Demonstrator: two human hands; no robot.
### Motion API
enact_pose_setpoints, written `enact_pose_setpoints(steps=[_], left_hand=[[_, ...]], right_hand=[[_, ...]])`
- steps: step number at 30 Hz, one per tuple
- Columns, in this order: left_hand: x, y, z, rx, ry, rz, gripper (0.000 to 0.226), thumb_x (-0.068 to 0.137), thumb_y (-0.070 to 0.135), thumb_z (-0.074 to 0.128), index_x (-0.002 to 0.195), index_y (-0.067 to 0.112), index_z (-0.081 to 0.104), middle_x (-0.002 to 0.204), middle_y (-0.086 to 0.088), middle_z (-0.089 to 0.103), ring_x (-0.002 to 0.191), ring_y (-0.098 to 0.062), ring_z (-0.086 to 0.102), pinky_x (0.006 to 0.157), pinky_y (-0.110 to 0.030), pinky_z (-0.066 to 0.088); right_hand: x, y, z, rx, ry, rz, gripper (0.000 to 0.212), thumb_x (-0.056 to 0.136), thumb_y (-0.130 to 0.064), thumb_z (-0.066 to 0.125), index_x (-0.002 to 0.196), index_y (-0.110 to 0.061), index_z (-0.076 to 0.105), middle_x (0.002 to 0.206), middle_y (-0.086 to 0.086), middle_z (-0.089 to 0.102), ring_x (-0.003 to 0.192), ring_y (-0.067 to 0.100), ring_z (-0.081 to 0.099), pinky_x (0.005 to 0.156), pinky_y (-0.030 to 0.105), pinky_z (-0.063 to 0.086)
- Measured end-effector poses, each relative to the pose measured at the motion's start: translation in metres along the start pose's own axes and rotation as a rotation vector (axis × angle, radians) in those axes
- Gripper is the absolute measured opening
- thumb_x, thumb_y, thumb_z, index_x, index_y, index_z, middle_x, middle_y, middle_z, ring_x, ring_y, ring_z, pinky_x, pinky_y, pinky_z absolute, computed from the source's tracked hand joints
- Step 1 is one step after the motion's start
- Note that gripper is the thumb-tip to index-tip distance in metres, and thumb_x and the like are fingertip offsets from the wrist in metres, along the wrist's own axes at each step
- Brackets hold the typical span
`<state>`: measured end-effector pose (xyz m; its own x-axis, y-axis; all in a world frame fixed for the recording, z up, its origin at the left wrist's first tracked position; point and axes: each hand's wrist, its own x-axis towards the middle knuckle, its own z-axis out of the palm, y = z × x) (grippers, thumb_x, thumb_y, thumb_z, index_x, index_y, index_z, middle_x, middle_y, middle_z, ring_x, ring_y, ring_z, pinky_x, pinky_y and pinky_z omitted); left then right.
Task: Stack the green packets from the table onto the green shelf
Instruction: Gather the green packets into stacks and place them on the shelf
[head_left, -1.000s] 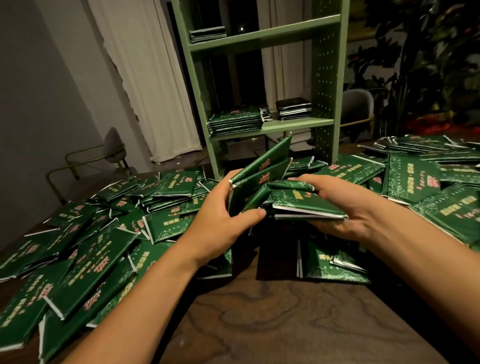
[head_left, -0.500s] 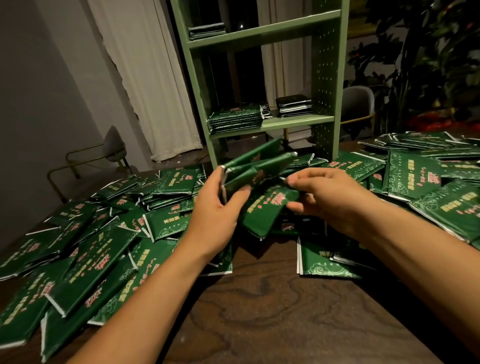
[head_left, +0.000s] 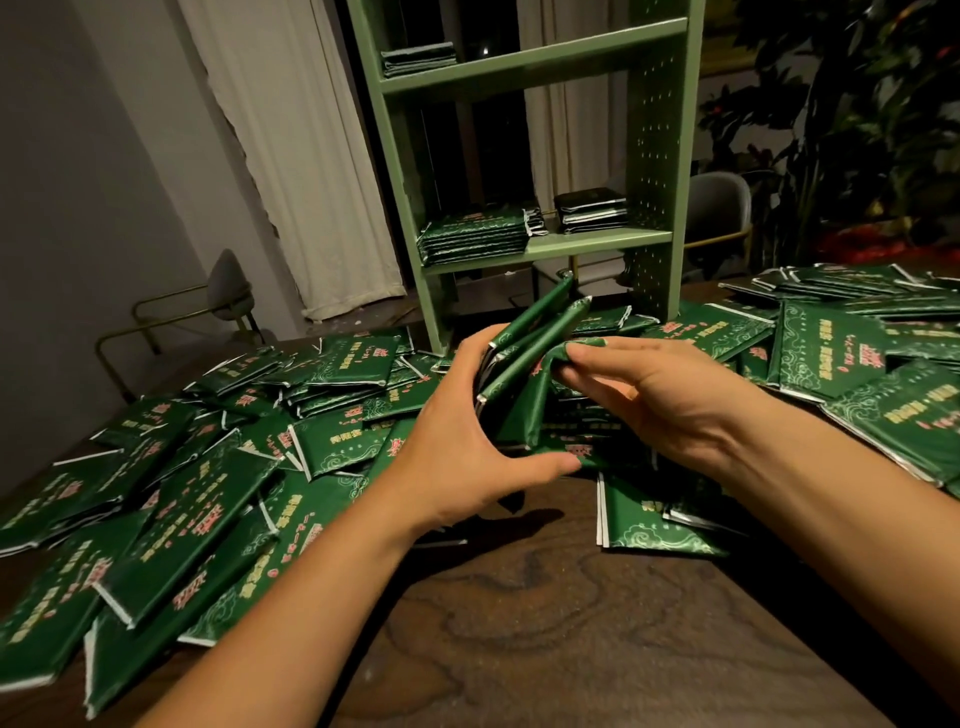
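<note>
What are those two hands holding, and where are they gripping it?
The left hand grips a small bundle of glossy green packets by its near end. The right hand pinches another green packet at its upper edge.

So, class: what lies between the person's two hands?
In the head view, a bundle of green packets stands tilted between the left hand and the right hand; both grip it.

Left edge-cropped packets (head_left: 31, 613); packet print (head_left: 826, 358) too blurred to read.
</note>
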<state>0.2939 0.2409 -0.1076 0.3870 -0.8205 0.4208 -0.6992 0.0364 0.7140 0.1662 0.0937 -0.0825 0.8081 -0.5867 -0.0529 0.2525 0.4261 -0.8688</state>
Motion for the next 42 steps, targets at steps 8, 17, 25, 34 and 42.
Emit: enact_pose_setpoints(steps=[8,17,25,34,42], left_hand=[[0.008,-0.002,0.005,-0.275,0.193,-0.091,0.036,0.095,0.002,0.064,0.115,0.031,0.060,0.107,0.012,0.074,0.107,-0.005,0.069,0.096,-0.030,0.056],[0.008,0.000,0.006,-0.351,0.123,-0.266,0.043,0.092,-0.010,0.058,0.123,0.017,0.047,0.123,-0.007,0.059,0.084,0.003,0.070,0.071,-0.017,0.057],[0.009,0.001,0.007,-0.329,0.226,-0.183,0.034,0.098,-0.002,0.057,0.114,0.027,0.048,0.108,0.002,0.066,0.090,-0.002,0.071,0.076,-0.028,0.061],[0.005,0.000,0.007,-0.238,0.131,-0.250,0.060,0.085,0.016,0.071,0.130,0.036,0.036,0.120,0.000,0.064,0.104,-0.026,0.069,0.093,-0.053,0.057],[0.005,0.008,0.004,-0.238,0.211,-0.227,0.064,0.075,0.021,0.062,0.134,0.033,0.039,0.129,0.013,0.051,0.087,-0.015,0.054,0.091,-0.056,0.055]], right_hand=[[0.004,0.003,-0.007,-0.667,0.126,-0.213,0.051,0.085,-0.030,0.075,0.130,-0.016,0.055,0.109,-0.004,0.063,0.096,0.010,0.062,0.085,0.032,0.051],[-0.002,0.006,-0.009,-0.883,-0.001,-0.364,0.040,0.086,0.002,0.069,0.118,-0.019,0.058,0.104,-0.004,0.070,0.095,0.008,0.071,0.090,0.034,0.059],[-0.003,0.003,-0.007,-0.823,-0.028,-0.446,0.021,0.095,-0.009,0.064,0.108,-0.024,0.058,0.099,-0.006,0.073,0.092,0.005,0.071,0.088,0.037,0.059],[-0.003,0.007,-0.019,-1.003,-0.184,-0.317,0.048,0.088,-0.006,0.074,0.124,-0.024,0.048,0.111,-0.008,0.073,0.101,0.005,0.071,0.090,0.039,0.059],[-0.002,0.003,-0.018,-1.125,-0.169,-0.379,0.085,0.079,-0.018,0.083,0.145,-0.032,0.032,0.117,-0.018,0.060,0.103,0.005,0.068,0.091,0.032,0.058]])
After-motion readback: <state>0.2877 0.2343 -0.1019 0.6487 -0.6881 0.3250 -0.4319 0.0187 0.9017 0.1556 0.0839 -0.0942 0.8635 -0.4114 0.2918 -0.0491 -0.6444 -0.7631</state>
